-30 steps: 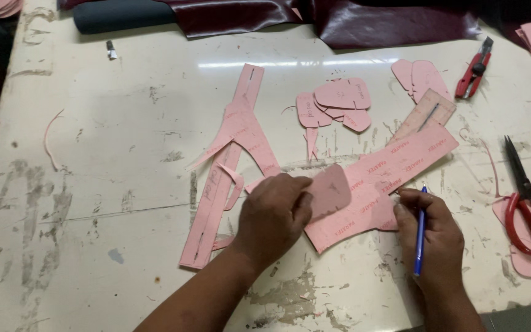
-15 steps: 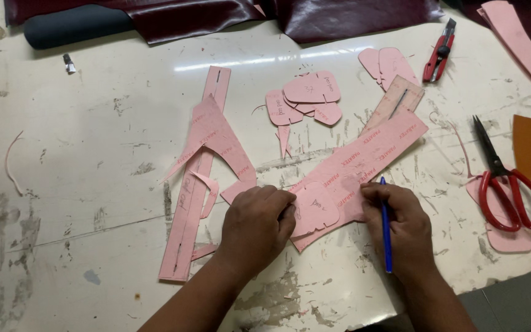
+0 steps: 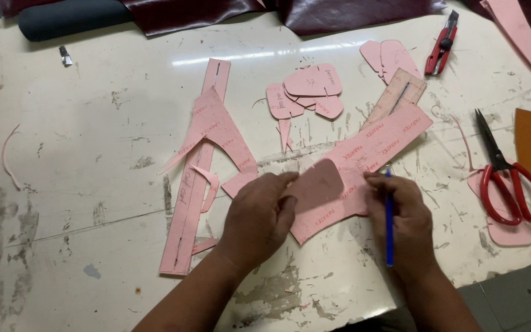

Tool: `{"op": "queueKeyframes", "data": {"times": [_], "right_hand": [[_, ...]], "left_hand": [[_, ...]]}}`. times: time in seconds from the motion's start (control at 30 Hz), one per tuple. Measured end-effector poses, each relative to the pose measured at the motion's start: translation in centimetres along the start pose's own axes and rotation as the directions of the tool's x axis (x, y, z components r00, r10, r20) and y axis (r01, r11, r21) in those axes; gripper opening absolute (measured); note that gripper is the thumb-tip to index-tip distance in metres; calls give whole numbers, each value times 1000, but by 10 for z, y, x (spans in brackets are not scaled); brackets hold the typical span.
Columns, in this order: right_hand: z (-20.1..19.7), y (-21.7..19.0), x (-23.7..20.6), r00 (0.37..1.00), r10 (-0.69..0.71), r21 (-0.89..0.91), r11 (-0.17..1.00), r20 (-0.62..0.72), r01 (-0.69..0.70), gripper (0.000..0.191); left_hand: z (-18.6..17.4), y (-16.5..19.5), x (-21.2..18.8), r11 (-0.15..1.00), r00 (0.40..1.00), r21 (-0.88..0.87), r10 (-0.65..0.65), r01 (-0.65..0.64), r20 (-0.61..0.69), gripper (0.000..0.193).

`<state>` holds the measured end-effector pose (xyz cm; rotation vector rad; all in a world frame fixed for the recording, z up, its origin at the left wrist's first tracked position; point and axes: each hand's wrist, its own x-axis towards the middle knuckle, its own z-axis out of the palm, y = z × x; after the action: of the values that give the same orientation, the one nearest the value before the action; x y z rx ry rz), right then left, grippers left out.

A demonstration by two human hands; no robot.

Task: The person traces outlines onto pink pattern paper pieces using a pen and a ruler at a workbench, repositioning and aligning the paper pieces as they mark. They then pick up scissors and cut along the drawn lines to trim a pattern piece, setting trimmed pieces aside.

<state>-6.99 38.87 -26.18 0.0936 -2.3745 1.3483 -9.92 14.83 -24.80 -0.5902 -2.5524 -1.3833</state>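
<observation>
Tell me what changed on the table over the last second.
The left hand shifted on the small rounded pattern piece, uncovering more of it while still pinning it to the long pink strip. The right hand still holds the blue pen at the piece's edge. The scissors, red cutter and other pink pieces stayed put.

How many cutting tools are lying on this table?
2: red-handled scissors near the right edge, and a red utility knife at the top right. Others may lie out of view.
</observation>
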Motion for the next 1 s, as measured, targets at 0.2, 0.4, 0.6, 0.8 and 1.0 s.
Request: {"op": "queueKeyframes", "data": {"times": [0.2, 0.4, 0.6, 0.8, 1.0], "right_hand": [[-6, 9, -2, 965, 215, 222, 959, -153, -178, 22], [-2, 1, -7, 985, -164, -588, 802, -45, 107, 32], [-8, 0, -5, 966, -258, -527, 818, 23, 232, 45], [-17, 5, -9, 974, -222, -389, 894, 48, 223, 41], [-26, 5, -27, 951, -291, -251, 933, -107, 258, 24]], "left_hand": [[0, -4, 5, 998, 992, 24, -57, 60, -115, 30], [2, -1, 7, 992, 991, 60, -103, 108, -89, 26], [3, 7, 9, 967, 969, 65, -248, 247, 1, 22], [9, 5, 1, 957, 956, -71, -287, 282, -68, 20], [12, 8, -16, 972, 973, -184, -174, 145, -151, 22]]}}
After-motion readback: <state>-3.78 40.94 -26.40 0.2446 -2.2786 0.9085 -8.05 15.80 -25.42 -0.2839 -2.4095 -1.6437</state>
